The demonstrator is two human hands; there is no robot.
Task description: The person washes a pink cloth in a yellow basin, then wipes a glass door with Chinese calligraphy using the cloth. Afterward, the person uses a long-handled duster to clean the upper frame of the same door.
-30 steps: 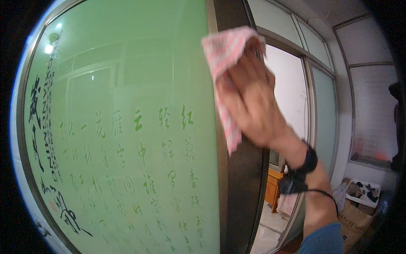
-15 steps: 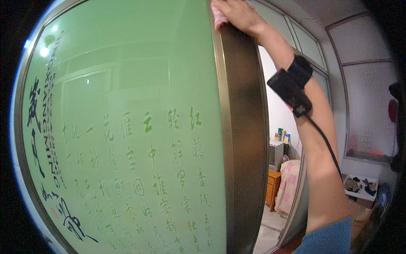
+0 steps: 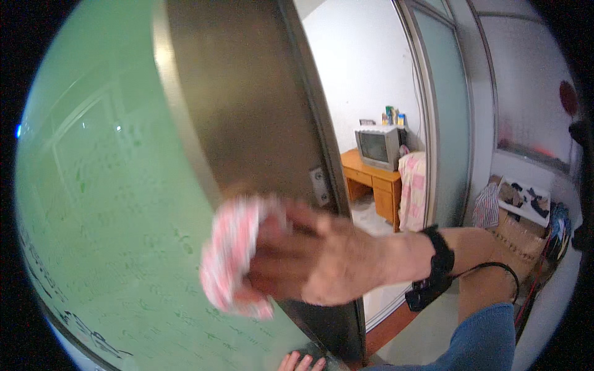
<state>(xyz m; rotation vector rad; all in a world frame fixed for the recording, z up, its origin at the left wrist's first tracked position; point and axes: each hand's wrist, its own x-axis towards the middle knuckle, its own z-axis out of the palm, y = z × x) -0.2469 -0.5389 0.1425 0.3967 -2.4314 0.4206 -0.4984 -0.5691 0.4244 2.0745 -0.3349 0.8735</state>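
1. One pink-and-white striped cloth [image 3: 228, 253] is grasped by the right hand [image 3: 334, 260], before the right edge of the green glass panel [image 3: 136, 204]; contact is blurred.
2. Wiping seems in hand; for the next stroke, flat pressing is required.
3. Whether anything is gripped by the left hand [image 3: 303, 363] cannot be told.
4. Dark and brown pieces [image 3: 539, 203] are contained in the shallow white tray [image 3: 525, 214].

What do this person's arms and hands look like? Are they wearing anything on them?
The right hand is gloveless. Its wrist wears a black strap with a small, black, boxy device, and a thin black cable runs up the arm. A blue sleeve leaves the forearm bare. Of the left hand, only some ungloved fingers show.
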